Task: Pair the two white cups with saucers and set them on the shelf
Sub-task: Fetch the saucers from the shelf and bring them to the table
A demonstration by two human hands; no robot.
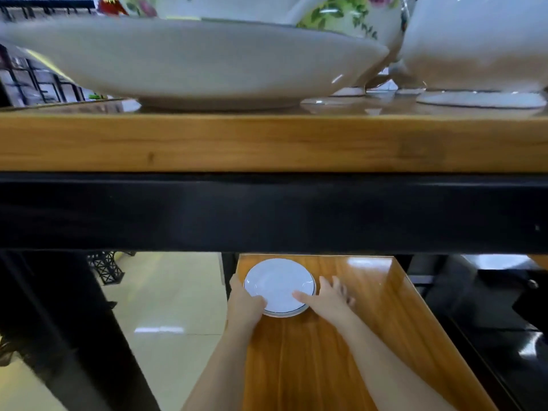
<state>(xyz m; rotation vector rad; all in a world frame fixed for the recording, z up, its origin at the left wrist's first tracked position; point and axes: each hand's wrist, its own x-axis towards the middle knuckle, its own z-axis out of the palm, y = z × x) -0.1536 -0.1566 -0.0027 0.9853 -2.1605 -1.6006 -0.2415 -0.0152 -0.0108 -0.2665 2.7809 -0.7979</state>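
A small stack of white saucers (277, 284) with dark rims lies on the lower wooden shelf (370, 307), just below the black beam. My left hand (244, 304) grips the stack's left edge, thumb on top. On the right edge rests my right hand (324, 296), thumb on the top saucer and fingers spread on the wood. On the upper shelf (267, 140), at the far right, a white cup (480, 40) stands on a dark-rimmed saucer (480, 99).
A large white bowl (184, 60) fills the left and middle of the upper shelf, with flowered dishes (350, 16) behind it. A thick black beam (267, 212) crosses the view. Black frame posts (59, 321) and glossy floor (166, 307) lie left of the lower shelf.
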